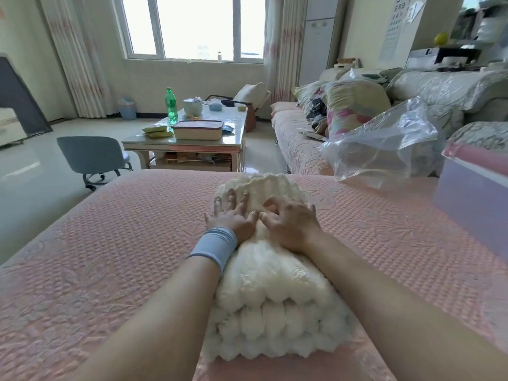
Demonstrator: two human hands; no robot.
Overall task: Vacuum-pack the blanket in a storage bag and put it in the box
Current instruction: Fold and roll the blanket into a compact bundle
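Folded cream blanket [275, 284] at lower centre of the frame, lying on the pink quilted cover [123, 243], with both hands set on its far half, probably to flatten the fold before bagging. The left hand [232, 215] lies flat, fingers straight and spread, holding nothing; the right hand [291, 224] has bent fingers sunk in the pile, and whether they pinch fabric cannot be told. The clear storage bag [384, 144], crumpled and unfilled, lies at centre right beside the box [472, 199] at the right edge.
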